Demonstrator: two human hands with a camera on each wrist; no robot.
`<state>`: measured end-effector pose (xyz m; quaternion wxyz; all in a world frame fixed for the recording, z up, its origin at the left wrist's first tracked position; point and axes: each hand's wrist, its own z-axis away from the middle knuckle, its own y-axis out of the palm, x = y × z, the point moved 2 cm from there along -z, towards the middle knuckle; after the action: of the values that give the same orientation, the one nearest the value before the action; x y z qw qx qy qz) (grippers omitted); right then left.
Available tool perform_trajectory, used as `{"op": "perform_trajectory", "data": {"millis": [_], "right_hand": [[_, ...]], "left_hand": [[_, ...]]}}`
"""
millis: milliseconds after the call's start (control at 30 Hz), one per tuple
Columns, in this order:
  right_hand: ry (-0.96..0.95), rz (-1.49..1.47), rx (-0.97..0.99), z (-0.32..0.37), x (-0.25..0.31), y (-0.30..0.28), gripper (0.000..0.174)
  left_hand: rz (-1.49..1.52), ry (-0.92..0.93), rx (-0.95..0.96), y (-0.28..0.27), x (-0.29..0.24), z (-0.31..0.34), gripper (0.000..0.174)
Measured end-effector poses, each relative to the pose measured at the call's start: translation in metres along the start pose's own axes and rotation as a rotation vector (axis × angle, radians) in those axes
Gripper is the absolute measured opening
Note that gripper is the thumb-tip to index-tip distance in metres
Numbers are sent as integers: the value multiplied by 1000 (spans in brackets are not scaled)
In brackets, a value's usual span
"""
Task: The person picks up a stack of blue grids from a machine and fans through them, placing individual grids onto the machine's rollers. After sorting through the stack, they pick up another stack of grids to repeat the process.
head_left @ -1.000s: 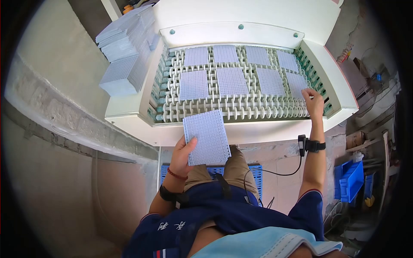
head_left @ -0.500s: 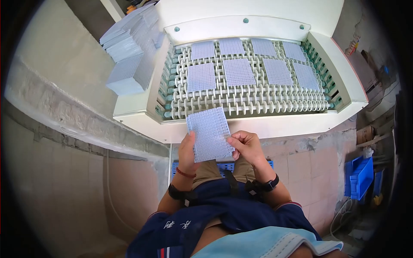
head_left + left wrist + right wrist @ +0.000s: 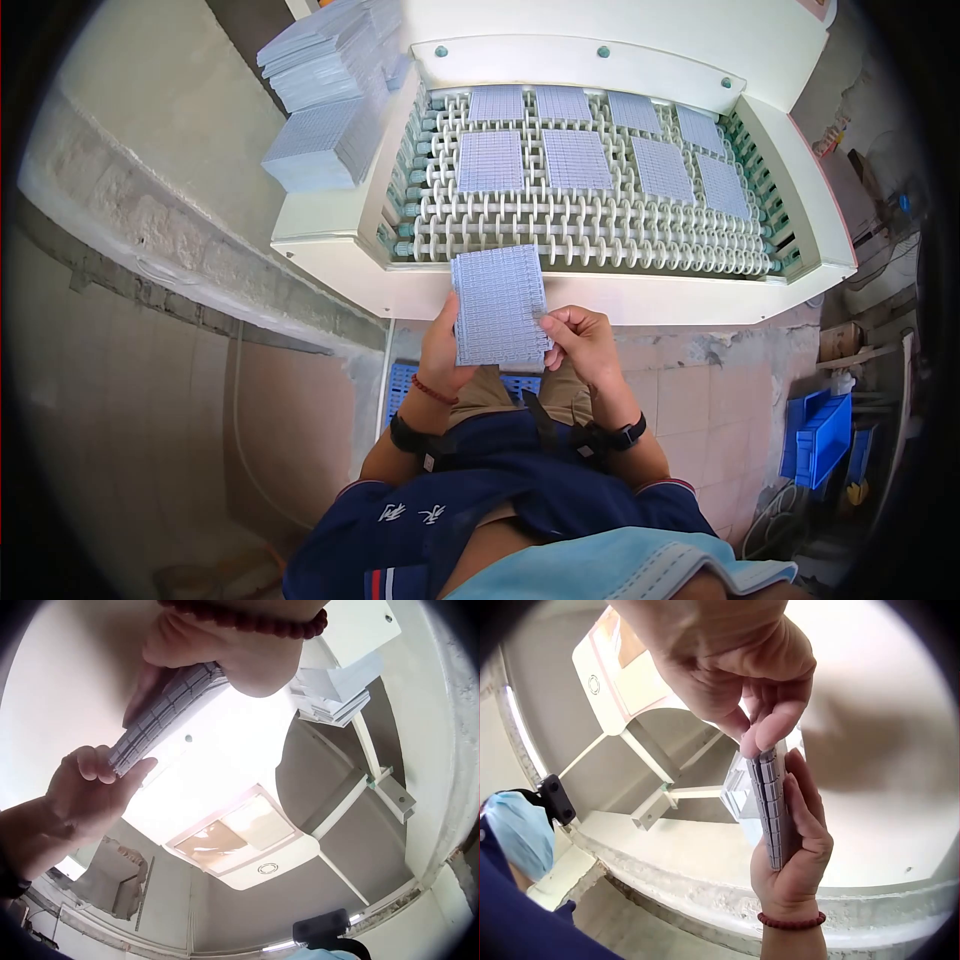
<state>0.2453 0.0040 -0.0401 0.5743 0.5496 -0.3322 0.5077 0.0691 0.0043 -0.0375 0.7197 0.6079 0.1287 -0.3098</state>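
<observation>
A small stack of pale blue-grey gridded sheets (image 3: 499, 306) is held in front of the body. The left hand (image 3: 442, 347) grips its left side, with fingers underneath, as the right wrist view shows (image 3: 799, 847). At the stack's right edge the right hand (image 3: 585, 345) pinches a corner between thumb and fingers; the left wrist view shows this hand (image 3: 90, 787) at the far end of the stack (image 3: 169, 709). Beyond, several similar sheets (image 3: 577, 160) lie in two rows on white roller wheels (image 3: 590, 243).
The white machine frame (image 3: 600, 297) borders the rollers. Tall piles of sheets (image 3: 318, 143) stand on its left side. Blue bins (image 3: 818, 437) sit at the lower right, and a rough wall ledge (image 3: 180, 265) runs along the left.
The right hand has come back from the rightmost sheet on the rollers to the held stack's edge. The sheets on the rollers have shifted slightly away from the front edge.
</observation>
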Motion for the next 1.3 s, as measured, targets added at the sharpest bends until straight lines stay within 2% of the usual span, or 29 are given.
{"op": "perform_trajectory", "data": {"millis": [200, 267, 333, 433, 567, 667, 867, 967, 1000, 1033, 1100, 1233, 1300], "right_hand": [[-12, 55, 51, 5, 8, -9, 15], [-88, -165, -58, 5, 13, -22, 14], [-190, -228, -150, 4, 21, -42, 13], [-259, -176, -334, 1, 26, -80, 14], [-253, -75, -388, -1, 24, -92, 15], [-139, 75, -282, -15, 29, -63, 16], [-137, 198, -77, -60, 53, 4, 16], [-97, 280, -19, -83, 48, 21, 19], [-92, 403, -25, -88, 45, 22, 21], [-91, 404, -23, -87, 44, 22, 21], [-79, 631, -123, -79, 45, 21, 23], [-82, 544, -107, -49, 46, 14, 24], [29, 436, 145, -33, 41, 16, 24]], "left_hand": [[106, -11, 152, -14, -4, 2, 43], [137, 12, 255, -17, -9, 7, 41], [119, 58, 263, -16, -16, 12, 42], [63, 114, 262, -19, -29, 17, 42], [-51, 187, 251, -24, -36, 22, 46], [-64, 191, 259, -23, -37, 23, 46], [-87, 196, 245, -16, -41, 29, 42], [-103, 199, 238, -20, -42, 27, 43], [-103, 201, 237, -21, -42, 26, 43], [-105, 199, 210, -22, -42, 25, 43], [-103, 198, 180, -23, -42, 22, 44], [-133, 179, 150, -25, -37, 13, 39], [-149, 171, 159, -22, -34, 7, 38]]}}
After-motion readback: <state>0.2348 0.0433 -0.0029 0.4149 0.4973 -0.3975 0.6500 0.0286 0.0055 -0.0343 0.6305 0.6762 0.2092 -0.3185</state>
